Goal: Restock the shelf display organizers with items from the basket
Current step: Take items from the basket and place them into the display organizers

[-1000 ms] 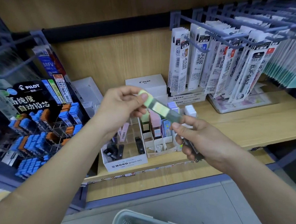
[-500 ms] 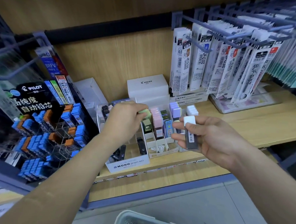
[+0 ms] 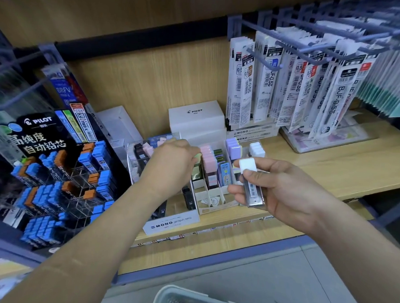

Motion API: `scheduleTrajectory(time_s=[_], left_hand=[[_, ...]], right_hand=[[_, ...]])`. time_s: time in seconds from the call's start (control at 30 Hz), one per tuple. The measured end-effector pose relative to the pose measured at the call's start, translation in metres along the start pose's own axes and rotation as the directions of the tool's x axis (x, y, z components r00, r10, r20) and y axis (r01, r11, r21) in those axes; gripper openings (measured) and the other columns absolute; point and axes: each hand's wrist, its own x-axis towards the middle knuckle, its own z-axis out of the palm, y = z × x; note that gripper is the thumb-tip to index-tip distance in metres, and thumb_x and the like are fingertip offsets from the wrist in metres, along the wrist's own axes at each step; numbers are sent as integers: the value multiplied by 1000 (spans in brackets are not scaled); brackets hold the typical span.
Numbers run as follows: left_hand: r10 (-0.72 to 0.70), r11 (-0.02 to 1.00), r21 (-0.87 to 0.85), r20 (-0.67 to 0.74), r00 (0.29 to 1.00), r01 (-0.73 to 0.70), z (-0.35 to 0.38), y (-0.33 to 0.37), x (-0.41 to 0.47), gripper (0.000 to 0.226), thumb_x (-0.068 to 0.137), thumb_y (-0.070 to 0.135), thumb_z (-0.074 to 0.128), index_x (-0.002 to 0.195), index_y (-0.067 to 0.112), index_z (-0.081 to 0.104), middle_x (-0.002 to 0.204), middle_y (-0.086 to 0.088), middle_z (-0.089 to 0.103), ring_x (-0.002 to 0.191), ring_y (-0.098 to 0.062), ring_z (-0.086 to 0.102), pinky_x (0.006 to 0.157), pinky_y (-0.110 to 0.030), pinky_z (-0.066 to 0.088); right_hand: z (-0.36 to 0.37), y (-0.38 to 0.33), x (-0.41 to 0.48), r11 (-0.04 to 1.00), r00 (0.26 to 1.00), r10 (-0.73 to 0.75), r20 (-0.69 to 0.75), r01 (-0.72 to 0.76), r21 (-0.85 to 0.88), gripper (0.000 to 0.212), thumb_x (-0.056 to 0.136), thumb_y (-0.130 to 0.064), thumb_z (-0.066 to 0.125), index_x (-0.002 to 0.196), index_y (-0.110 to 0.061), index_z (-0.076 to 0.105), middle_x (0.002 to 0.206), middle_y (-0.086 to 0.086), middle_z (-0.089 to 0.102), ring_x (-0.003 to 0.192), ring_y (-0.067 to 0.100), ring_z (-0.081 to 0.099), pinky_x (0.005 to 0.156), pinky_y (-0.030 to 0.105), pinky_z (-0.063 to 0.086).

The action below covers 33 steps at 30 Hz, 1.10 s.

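Two hands, head view: both up near the shelf's (image 3: 332, 167) front edge.
Left hand (image 3: 173, 163): fingers curled over the organizer's (image 3: 212, 205) leftmost slot; whether they grip anything, I cannot tell.
Right hand (image 3: 285, 190): pinching a white-capped lead case (image 3: 250, 184), just beside the organizer's right end.
Progress: roughly midway, I judge; slots part-filled, this case unplaced, something dark left in the basket (image 3: 186, 296) below.

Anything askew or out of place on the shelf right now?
Minor: two black lead cases lie loose and flat in the MONO graph MG tray, unlike the upright rows in the divided organizer beside it. Nothing spilled or damaged visible.
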Motion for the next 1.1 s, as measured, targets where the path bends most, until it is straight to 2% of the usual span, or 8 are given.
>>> scheduleTrajectory(time_s=[0.17, 0.3, 0.53, 0.6, 0.67, 0.83, 0.97, 1.1], left_hand=[[-93, 990, -101, 28, 995, 95, 11, 3, -3, 15, 86, 9, 65, 99, 7, 74, 93, -11, 58, 91, -32, 55, 78, -37, 48], [-179, 979, -97, -11, 984, 177, 13, 8, 3, 13, 86, 12, 64, 98, 12, 69, 94, -7, 61, 92, -29, 55, 74, -35, 47], [-197, 972, -133, -14, 980, 194, 1, 17, 3, 18, 90, 17, 56, 86, 15, 74, 88, -1, 63, 88, -22, 57, 74, -29, 45], [-280, 835, -455, 136, 950, 311, -17, 29, 3, 17, 92, 22, 58, 90, 23, 75, 85, 7, 69, 81, -11, 61, 73, -21, 46], [-227, 537, -729, 360, 905, 424, -32, 43, 2, 15, 93, 26, 60, 93, 22, 75, 78, 5, 71, 74, -6, 62, 68, -19, 48], [-79, 227, -853, 465, 882, 470, -38, 64, -1, 12, 85, 13, 68, 94, 6, 72, 74, -8, 69, 68, -12, 63, 73, -22, 54], [-189, 244, -855, 421, 887, 457, -42, 66, 11, 5, 82, 6, 72, 87, 5, 71, 67, -8, 69, 61, -14, 63, 61, -20, 53], [-338, 395, -818, 293, 894, 417, -32, 65, 45, 10, 80, 9, 75, 88, 13, 70, 67, -4, 71, 60, -14, 63, 66, -28, 56]], right_hand=[[1, 2, 1, 998, 998, 54, -18, -54, -19, 16, 93, 0, 55, 107, -2, 63, 77, 11, 63, 65, 26, 70, 52, 30, 56], [2, 7, 4, 991, 991, 86, -98, -96, -96, 30, 92, -13, 62, 120, 0, 61, 69, 5, 54, 47, 12, 46, 37, 19, 34], [3, 4, 2, 992, 993, 81, -85, -88, -92, 42, 94, -30, 59, 118, 5, 60, 69, 4, 53, 54, 10, 46, 38, 16, 31], [2, 3, 2, 991, 991, 89, -95, -98, -91, 44, 98, -35, 52, 114, 4, 64, 66, 4, 55, 52, 10, 44, 37, 15, 26], [3, 2, 2, 991, 992, 82, -98, -91, -94, 47, 98, -40, 49, 100, 2, 70, 62, 4, 54, 48, 10, 39, 35, 15, 22], [7, 4, 2, 984, 988, 57, -145, -80, -159, 60, 93, -54, 48, 82, 0, 69, 55, 6, 54, 41, 10, 36, 32, 16, 20], [-6, 0, 2, 953, 966, 3, -258, -81, -293, 61, 98, -53, 42, 85, -1, 72, 60, 7, 61, 46, 13, 44, 38, 20, 27], [-49, -7, -2, 931, 885, -61, -462, -117, -347, 24, 95, -23, 55, 96, -5, 71, 73, 6, 63, 58, 15, 51, 49, 24, 34]])
